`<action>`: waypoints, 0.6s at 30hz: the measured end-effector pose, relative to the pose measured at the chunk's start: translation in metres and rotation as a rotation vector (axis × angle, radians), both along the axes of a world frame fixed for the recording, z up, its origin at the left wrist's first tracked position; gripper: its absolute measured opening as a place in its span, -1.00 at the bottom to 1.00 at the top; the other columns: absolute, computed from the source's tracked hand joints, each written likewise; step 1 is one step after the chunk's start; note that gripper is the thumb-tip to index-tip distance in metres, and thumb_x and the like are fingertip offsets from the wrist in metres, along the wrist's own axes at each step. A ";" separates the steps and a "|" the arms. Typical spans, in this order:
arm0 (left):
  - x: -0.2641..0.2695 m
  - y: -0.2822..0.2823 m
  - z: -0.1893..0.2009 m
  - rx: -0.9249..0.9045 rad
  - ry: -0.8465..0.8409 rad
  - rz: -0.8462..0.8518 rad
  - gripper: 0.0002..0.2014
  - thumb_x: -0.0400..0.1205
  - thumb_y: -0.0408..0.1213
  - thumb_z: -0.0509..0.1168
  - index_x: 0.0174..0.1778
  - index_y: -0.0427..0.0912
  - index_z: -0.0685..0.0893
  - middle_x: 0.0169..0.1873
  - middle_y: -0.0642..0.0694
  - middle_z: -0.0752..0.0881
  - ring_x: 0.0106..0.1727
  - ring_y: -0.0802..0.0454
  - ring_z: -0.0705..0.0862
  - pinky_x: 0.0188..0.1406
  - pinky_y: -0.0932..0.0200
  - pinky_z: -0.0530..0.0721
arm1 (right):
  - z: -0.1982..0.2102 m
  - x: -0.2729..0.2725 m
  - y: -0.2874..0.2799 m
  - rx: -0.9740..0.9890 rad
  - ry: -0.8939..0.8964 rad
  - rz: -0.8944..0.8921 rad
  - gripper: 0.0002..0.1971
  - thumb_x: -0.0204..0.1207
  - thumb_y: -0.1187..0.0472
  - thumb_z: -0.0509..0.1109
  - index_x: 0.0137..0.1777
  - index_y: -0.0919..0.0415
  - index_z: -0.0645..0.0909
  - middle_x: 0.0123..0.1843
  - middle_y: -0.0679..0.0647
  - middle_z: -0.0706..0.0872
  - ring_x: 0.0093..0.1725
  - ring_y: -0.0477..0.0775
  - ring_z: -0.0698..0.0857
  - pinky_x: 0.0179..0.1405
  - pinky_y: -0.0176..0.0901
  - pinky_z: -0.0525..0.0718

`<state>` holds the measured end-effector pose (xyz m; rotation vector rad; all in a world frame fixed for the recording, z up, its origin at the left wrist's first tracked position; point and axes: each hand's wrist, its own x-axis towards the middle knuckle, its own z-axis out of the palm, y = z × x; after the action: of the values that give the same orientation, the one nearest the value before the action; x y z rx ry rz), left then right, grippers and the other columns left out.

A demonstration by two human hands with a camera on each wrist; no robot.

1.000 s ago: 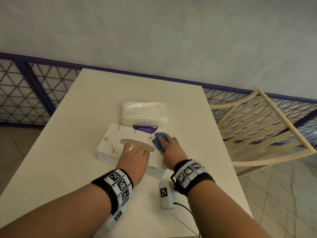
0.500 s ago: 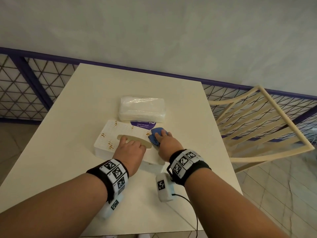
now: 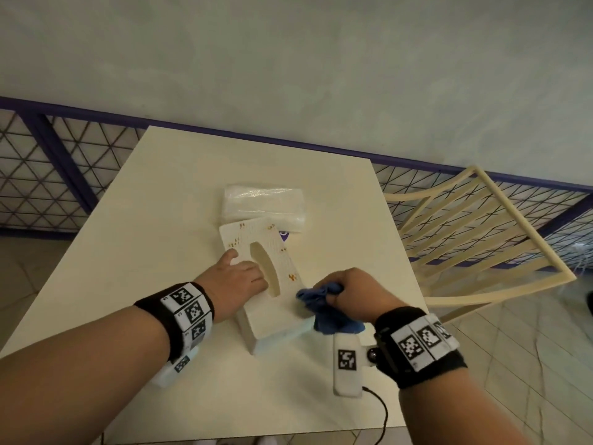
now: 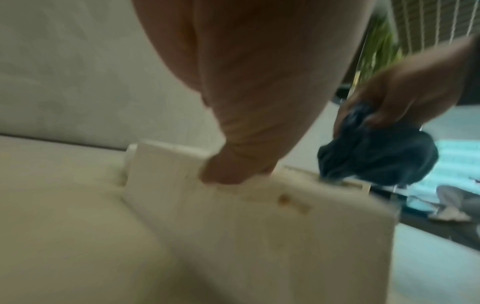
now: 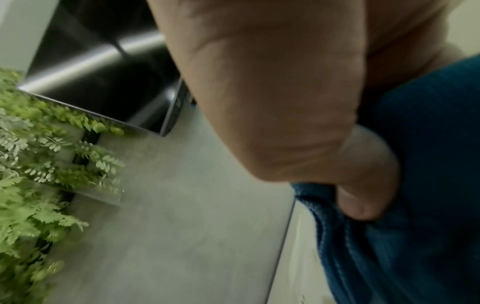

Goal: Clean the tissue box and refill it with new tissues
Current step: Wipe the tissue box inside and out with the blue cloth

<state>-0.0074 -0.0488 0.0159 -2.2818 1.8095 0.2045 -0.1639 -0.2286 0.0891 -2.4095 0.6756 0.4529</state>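
Two hands at work over a cream counter [image 3: 134, 239]. Left hand [image 3: 236, 279] gripping the white tissue box [image 3: 272, 239], fingers curled into the oval slot, thumb on the left edge; box raised off the surface and tilted, long axis running away from the viewer. Right hand [image 3: 351, 289] clenched around a bunched blue cloth [image 3: 324, 311], held against the near right corner of the box. Sealed pack of tissues [image 3: 263, 203] lying just behind. Slatted chair [image 3: 481, 239] to the right.

No legible text; purple label [image 3: 283, 234] beside tissue box [image 3: 272, 297] too blurred.
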 end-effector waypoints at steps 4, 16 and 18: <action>-0.016 0.002 0.009 -0.005 0.060 0.139 -0.50 0.61 -0.29 0.16 0.51 0.01 0.34 0.58 0.04 0.27 0.64 0.02 0.05 0.47 -0.21 -0.05 | -0.003 0.000 -0.017 -0.035 -0.174 -0.191 -0.70 0.56 0.32 0.28 0.25 0.17 0.66 0.16 0.19 0.76 0.17 0.20 0.68 0.12 -0.09 0.59; -0.061 -0.016 -0.009 -0.046 0.154 0.320 -0.50 0.49 -0.01 0.32 0.32 -0.10 0.48 0.26 -0.03 0.51 0.40 -0.04 0.38 0.47 -0.27 -0.02 | -0.079 0.077 0.017 -0.210 0.121 0.301 -0.40 0.70 0.16 0.12 0.69 0.04 -0.02 0.73 0.18 -0.13 0.69 0.23 0.03 0.60 0.05 0.24; -0.058 -0.017 -0.008 -0.045 0.148 0.311 -0.49 0.47 0.02 0.32 0.29 -0.10 0.49 0.23 -0.04 0.53 0.37 -0.05 0.41 0.45 -0.28 -0.01 | -0.076 0.100 0.012 -0.230 0.151 0.327 -0.40 0.71 0.13 0.10 0.69 0.03 -0.03 0.73 0.17 -0.13 0.69 0.25 0.04 0.61 0.08 0.23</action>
<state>-0.0657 -0.0657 0.0082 -2.6356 1.5247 0.3970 -0.0636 -0.2166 0.0135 -2.7383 0.4126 0.7313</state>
